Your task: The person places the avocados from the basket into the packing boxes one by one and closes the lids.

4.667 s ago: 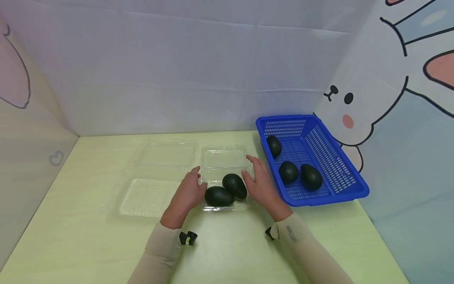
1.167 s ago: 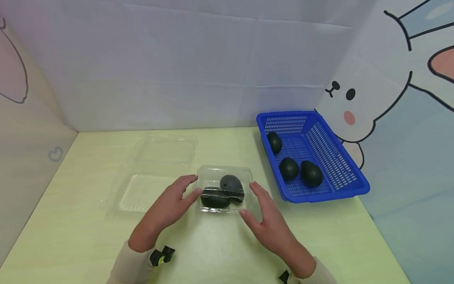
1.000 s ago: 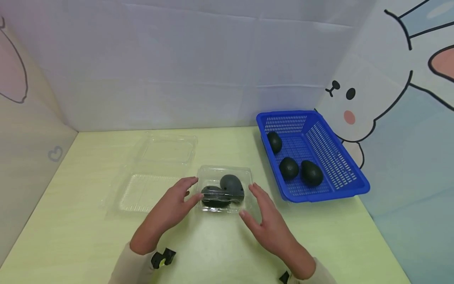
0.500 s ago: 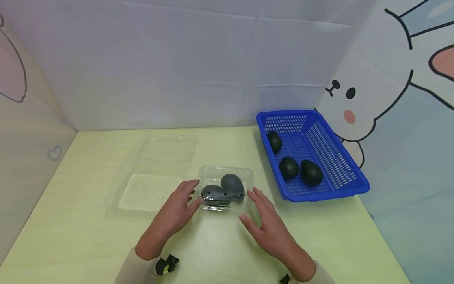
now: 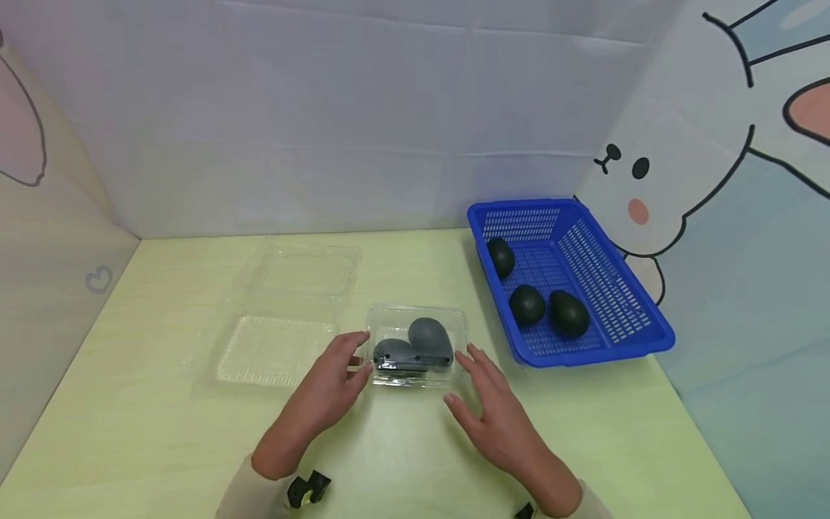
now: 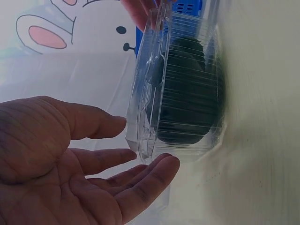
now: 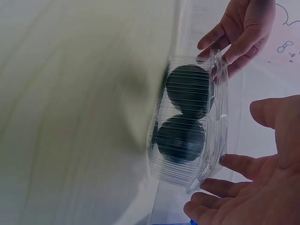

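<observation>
A clear plastic clamshell box (image 5: 415, 314) stands on the table with its lid folded over two dark green avocados (image 5: 429, 337). My left hand (image 5: 327, 386) is at the box's left end, its thumb and fingers spread around the rim. The left wrist view shows these fingertips touching or nearly touching the plastic; which, I cannot tell. At the right end is my right hand (image 5: 506, 425), fingers extended and thumb apart. In the right wrist view, a finger of this hand (image 7: 262, 173) meets the rim. Neither palm touches the box.
To the right, a blue plastic basket (image 5: 606, 288) holds three more avocados (image 5: 568, 313). Left of the box lies a second clear clamshell (image 5: 279, 353), opened flat with its lid (image 5: 305, 272) toward the back wall. White fabric walls (image 5: 337, 122) enclose the table (image 5: 149, 418).
The box's lid, lying back in the oldest frame, now covers the two avocados. Over the last second, my left hand has moved right and the box has shifted slightly right.
</observation>
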A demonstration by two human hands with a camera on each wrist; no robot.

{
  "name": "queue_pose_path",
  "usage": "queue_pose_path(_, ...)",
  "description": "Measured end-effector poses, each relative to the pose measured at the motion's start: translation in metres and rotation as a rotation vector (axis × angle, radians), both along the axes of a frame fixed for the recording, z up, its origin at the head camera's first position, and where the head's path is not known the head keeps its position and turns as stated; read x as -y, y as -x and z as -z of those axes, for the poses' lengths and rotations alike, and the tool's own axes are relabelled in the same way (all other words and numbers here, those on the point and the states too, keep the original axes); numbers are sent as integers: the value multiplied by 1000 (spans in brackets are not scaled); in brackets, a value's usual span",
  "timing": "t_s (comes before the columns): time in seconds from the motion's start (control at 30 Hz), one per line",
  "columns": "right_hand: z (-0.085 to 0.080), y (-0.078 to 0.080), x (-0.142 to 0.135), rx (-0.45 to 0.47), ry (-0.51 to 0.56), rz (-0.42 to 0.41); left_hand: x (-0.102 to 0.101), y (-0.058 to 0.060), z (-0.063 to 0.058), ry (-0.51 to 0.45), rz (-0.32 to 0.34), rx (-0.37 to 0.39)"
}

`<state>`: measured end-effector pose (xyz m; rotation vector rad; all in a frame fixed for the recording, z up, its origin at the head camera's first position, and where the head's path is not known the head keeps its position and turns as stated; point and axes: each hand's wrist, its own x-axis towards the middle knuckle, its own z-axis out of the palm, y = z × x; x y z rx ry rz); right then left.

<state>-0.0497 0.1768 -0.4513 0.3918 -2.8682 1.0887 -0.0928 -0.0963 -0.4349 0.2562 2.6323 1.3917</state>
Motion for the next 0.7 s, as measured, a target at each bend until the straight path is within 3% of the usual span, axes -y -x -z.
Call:
queue_pose_path(0.27,2,-1,-2,-13,7,-8,-2,-1,3,-4,-66,112)
queue_pose_path(0.7,4,0,-3,-14,12,-9,0,6,10,-261,-79,263)
